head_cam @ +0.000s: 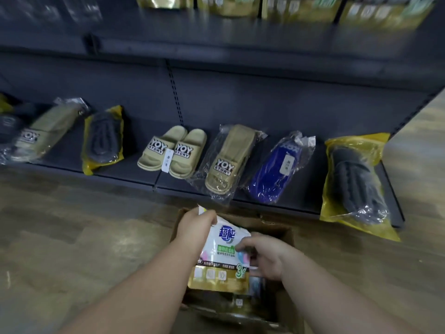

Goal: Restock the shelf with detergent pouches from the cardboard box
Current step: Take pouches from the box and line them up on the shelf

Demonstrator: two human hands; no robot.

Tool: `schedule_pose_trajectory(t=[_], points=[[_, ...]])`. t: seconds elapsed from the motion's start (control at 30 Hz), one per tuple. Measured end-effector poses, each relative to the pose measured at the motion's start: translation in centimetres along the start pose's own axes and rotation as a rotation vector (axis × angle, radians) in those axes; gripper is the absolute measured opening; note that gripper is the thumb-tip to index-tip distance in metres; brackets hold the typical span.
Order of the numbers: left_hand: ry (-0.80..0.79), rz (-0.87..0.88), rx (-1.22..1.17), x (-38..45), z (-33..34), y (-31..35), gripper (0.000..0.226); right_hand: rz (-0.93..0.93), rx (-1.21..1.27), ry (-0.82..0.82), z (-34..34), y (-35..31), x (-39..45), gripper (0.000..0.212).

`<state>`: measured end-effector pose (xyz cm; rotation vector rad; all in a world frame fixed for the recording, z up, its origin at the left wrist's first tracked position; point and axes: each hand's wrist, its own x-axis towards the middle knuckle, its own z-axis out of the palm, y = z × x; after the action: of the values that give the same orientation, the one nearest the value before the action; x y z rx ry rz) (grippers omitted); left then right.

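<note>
A white and gold detergent pouch [222, 256] is held upright over the open cardboard box [285, 237] on the floor. My left hand [195, 225] grips its top left corner. My right hand [262, 251] pinches its right edge. More pouches [240, 302] lie dark and partly hidden inside the box below. Several gold detergent pouches [298, 8] stand in a row on the upper shelf [240, 37], blurred, at the top of the view.
The bottom shelf [134, 169] holds slippers: a loose beige pair [173, 150], a bagged beige pair [226, 160], a blue pair [279, 169] and dark pairs in yellow bags [356, 186]. Wood-look floor [72, 237] lies to the left of the box.
</note>
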<state>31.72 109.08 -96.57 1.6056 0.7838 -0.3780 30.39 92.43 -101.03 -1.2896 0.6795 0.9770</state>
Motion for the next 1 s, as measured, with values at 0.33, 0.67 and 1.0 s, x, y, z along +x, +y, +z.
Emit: schedule_pose_trajectory(t=[0.33,0.67,1.0], points=[[-0.071,0.486,-0.094,-6.8,2.1,15.0,0.019,-0.661,-0.055,0.021,-3.1,-10.7,-9.5,0.056],[-0.372,1.036,-0.172,-15.7,12.2,34.1,0.019,-1.301,-0.155,0.389,-13.7,-24.7,-25.9,0.034],[-0.312,1.028,0.224,-10.1,23.5,35.6,0.016,-1.273,-0.136,0.742,-28.3,-30.1,-26.9,0.027]])
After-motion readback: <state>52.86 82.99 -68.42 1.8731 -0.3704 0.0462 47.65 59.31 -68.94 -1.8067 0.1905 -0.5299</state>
